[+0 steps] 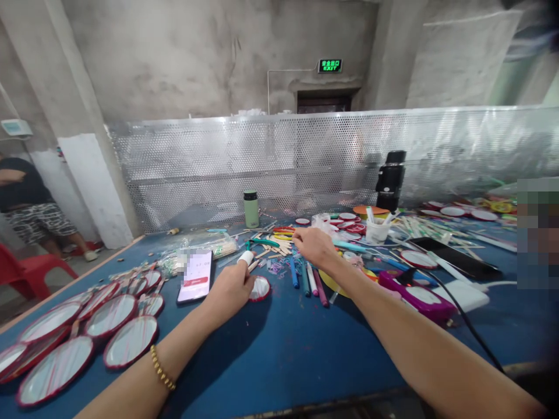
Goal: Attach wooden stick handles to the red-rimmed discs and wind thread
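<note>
Wooden sticks (279, 244) | right hand (315, 244) outstretched, fingers curled pinching one | left hand (229, 288) fisted around white tube (246, 258)

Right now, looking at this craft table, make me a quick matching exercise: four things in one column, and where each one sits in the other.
Things:
1. green bottle
2. phone with lit screen
3. small red-rimmed disc
4. stack of red-rimmed discs

Places:
A. at the table's near left edge
B. standing upright near the perforated metal screen
C. right beside the left hand
D. flat on the blue table, left of the left hand

Pairs: 1-B, 2-D, 3-C, 4-A
</note>
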A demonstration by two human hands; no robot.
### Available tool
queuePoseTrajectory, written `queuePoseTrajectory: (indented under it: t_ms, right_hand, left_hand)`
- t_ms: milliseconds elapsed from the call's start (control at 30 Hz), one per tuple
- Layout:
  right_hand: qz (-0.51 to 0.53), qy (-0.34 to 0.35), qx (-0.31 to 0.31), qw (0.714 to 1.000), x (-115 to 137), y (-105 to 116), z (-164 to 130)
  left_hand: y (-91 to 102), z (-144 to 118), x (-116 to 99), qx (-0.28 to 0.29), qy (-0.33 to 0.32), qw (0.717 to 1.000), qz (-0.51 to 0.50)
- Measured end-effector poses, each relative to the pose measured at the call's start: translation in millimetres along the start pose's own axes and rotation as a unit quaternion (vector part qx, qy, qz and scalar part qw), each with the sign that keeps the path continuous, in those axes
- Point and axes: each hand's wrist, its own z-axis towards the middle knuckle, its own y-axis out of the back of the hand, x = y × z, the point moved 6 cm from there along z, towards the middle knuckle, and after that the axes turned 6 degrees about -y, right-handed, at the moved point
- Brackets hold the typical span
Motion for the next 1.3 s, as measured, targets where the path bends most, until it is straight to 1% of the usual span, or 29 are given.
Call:
queuePoseTrajectory:
  t_ms: [100,167,333,433,500,600,667,800,867,900,967,1033,1067,1100,1133,1167,1200,1233,1300]
  right_hand:
    - [-0.059,0.008,0.061,0.996,7.6,-20.3,14.4]
    - [-0.089,0.013,0.084,0.992,12.0,-33.7,23.9]
    - [-0.129,0.023,0.113,0.985,21.2,-60.8,35.4]
    - [-0.137,0.020,0.118,0.983,24.8,-69.5,36.9]
    - [-0.137,0.015,0.121,0.983,25.7,-71.3,37.8]
    - [-0.128,0.011,0.125,0.984,25.0,-67.7,37.8]
    - [-0.115,0.010,0.124,0.986,23.7,-60.5,36.0]
    - [-0.060,0.000,0.103,0.993,22.1,-33.8,24.8]
    - [-0.014,-0.002,0.089,0.996,24.1,-17.1,11.6]
    - [0.014,0.000,0.087,0.996,26.4,-9.7,2.1]
    - [0.080,0.013,0.104,0.991,33.6,-0.2,-21.8]
    - [0.152,0.025,0.132,0.979,42.4,2.3,-48.3]
    - [0.202,0.024,0.147,0.968,46.5,1.0,-60.5]
    - [0.321,-0.004,0.174,0.931,48.7,-2.9,-70.9]
    - [0.406,-0.029,0.195,0.892,50.9,-8.2,-79.6]
    - [0.465,-0.048,0.209,0.859,53.1,-13.9,-86.1]
    - [0.506,-0.061,0.219,0.832,55.3,-19.6,-90.6]
    - [0.528,-0.065,0.225,0.816,57.5,-24.8,-93.5]
    - [0.545,-0.059,0.232,0.804,61.4,-33.4,-96.8]
  left_hand:
    - [-1.1,0.1,-1.3,-0.006,-0.013,1.000,-0.017]
    - [-1.3,-0.2,-1.3,-0.010,-0.023,0.999,-0.028]
    - [-0.3,-1.7,-1.2,-0.025,-0.053,0.996,-0.068]
    - [0.3,-3.0,-1.4,-0.028,-0.060,0.995,-0.080]
    - [0.9,-3.5,-1.7,-0.031,-0.061,0.994,-0.080]
    - [1.5,-3.2,-1.1,-0.031,-0.053,0.996,-0.069]
    - [1.7,-2.7,-0.8,-0.032,-0.051,0.996,-0.067]
    - [2.0,-2.9,0.3,-0.041,-0.039,0.993,-0.100]
    - [2.2,-3.6,-1.0,-0.051,-0.038,0.987,-0.148]
    - [2.3,-4.0,-2.6,-0.056,-0.040,0.980,-0.188]
    - [1.7,-4.7,-6.5,-0.057,-0.032,0.951,-0.301]
    - [0.5,-5.5,-10.2,-0.053,0.000,0.902,-0.429]
    - [0.1,-5.9,-12.0,-0.052,0.021,0.873,-0.484]
    - [0.5,-6.5,-13.7,-0.056,0.039,0.849,-0.523]
    - [0.9,-6.9,-15.7,-0.059,0.052,0.831,-0.550]
    - [1.1,-7.2,-17.9,-0.059,0.058,0.818,-0.569]
    - [1.0,-7.3,-19.7,-0.057,0.061,0.811,-0.580]
    - [0.6,-7.5,-21.1,-0.055,0.063,0.806,-0.586]
    - [-0.2,-8.0,-21.4,-0.060,0.068,0.804,-0.587]
